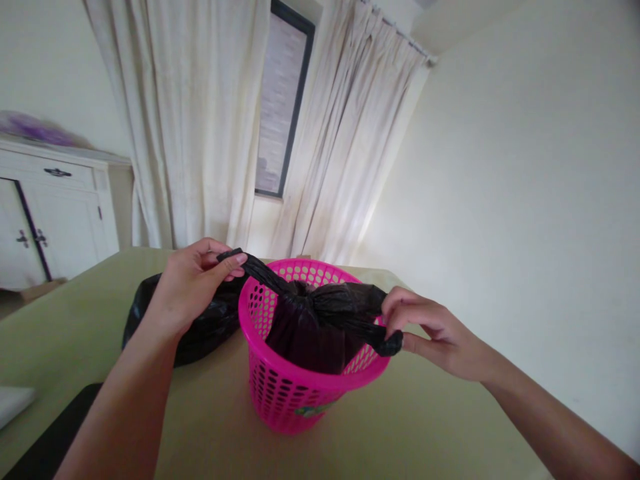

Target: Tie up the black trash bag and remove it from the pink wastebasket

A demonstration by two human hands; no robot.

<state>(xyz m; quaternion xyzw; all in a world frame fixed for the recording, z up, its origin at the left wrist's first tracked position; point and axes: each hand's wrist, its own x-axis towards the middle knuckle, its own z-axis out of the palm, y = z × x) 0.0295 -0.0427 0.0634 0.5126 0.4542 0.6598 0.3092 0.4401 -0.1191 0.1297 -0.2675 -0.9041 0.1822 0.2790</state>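
A bright pink perforated basket [280, 390] stands on a yellow-green table [425, 427]. Inside it sits a black plastic bag [307, 330], gathered and knotted at its top. My left hand [193, 283] pinches one twisted end of the bag at the basket's far left rim. My right hand [430, 330] pinches the other end, just outside the right rim. The two ends are drawn apart, away from the knot in the middle.
A second black plastic bag [200, 323] lies crumpled on the table left of the basket, partly behind my left hand. A dark flat object [50, 440] is at the near left. A white cabinet [50, 213] and pale curtains [210, 127] stand behind.
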